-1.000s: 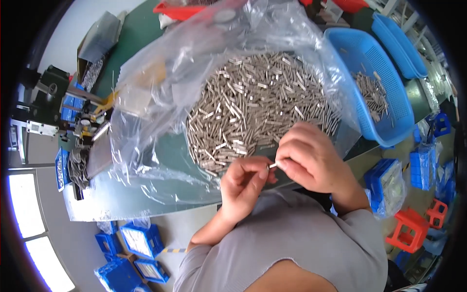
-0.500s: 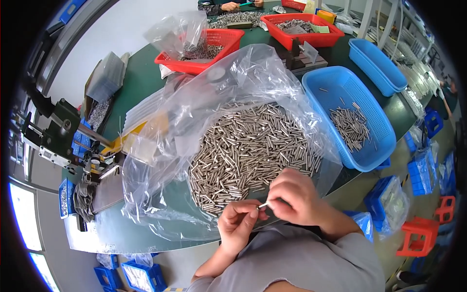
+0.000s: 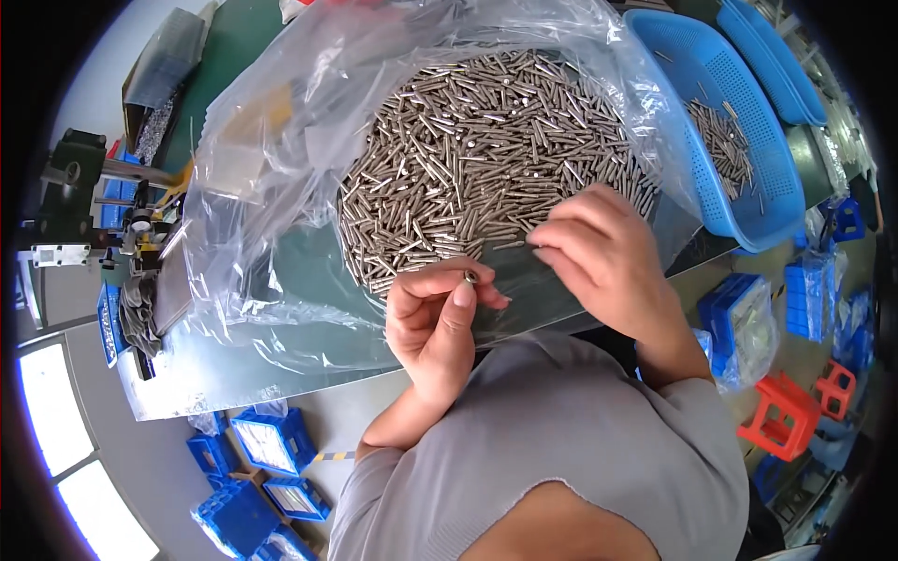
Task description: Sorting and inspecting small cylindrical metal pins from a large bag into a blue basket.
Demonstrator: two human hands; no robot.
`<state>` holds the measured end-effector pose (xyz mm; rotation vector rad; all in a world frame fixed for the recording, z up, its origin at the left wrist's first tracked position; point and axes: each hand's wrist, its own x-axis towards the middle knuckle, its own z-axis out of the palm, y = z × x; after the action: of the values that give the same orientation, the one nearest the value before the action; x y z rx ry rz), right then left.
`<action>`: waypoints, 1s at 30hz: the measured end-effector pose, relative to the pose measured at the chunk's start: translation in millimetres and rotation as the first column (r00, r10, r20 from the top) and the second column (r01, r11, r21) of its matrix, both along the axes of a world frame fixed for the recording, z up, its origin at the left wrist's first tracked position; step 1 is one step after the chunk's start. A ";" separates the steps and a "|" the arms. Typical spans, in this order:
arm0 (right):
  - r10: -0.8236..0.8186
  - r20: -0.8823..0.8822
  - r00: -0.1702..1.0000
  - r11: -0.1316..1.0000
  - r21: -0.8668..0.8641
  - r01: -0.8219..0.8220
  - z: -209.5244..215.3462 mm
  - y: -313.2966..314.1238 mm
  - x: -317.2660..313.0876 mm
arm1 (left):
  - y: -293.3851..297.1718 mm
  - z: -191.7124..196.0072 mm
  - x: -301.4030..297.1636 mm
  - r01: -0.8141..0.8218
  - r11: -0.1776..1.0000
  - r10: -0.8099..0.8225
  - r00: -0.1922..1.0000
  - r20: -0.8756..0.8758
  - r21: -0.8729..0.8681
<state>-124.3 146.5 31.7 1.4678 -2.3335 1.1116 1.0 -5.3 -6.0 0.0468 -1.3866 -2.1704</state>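
Right hand (image 3: 603, 257) has drawn away from left hand (image 3: 430, 323). Left thumb and forefinger pinch a small metal piece (image 3: 470, 277), end roughly toward viewer; its length is hidden. Pile of metal pins (image 3: 486, 168) lies just beyond both hands, axes mixed; nearer hand unclear. Right fingers curl, whether gripping cannot be told.

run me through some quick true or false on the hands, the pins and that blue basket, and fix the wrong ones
1. The left hand pinches a small, round-ended metal piece. True.
2. Both hands are clasped together. False: the right hand is apart from the left.
3. The blue perforated plastic basket beside the pile is empty. False: metal pins lie in it.
4. Crumpled clear plastic lies left of the heaped slim, silvery metal pins. True.
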 end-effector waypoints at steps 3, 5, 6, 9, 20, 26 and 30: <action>-0.005 -0.037 0.999 0.995 0.100 0.009 -8.3 -10.1 8.0 | -1.2 1.3 7.0 0.022 1.000 -0.022 1.000 -0.003 -0.003; 0.019 -0.049 0.999 0.987 0.158 -0.011 -8.7 -11.5 11.7 | 0.1 2.8 10.7 0.016 1.000 -0.016 1.000 0.002 -0.003; 0.013 -0.049 0.999 0.988 0.157 -0.006 -9.1 -13.5 14.6 | 0.1 3.8 12.4 0.010 1.000 -0.010 1.000 0.003 -0.002; -0.058 -0.189 0.980 0.974 0.204 0.097 -13.2 -14.3 22.0 | 4.5 8.3 11.8 0.013 1.000 -0.014 0.998 0.054 0.015; -0.029 -0.124 0.992 0.897 -0.442 -0.029 -29.8 -8.0 23.9 | 1.5 -2.5 1.8 -0.075 0.936 0.121 0.986 0.113 -0.344; -0.078 -0.116 0.990 0.853 -0.522 0.007 -36.9 4.7 30.5 | 12.6 4.8 4.8 0.024 0.917 0.046 0.985 0.164 -0.399; -0.007 -0.033 0.999 0.873 -0.488 -0.010 -41.2 1.1 28.4 | 7.9 12.2 11.3 0.143 0.932 -0.078 0.977 0.199 -0.333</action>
<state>-95.9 147.6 -9.6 1.2772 -1.8295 1.5216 12.2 2.7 6.2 0.0370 -1.9024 -2.0173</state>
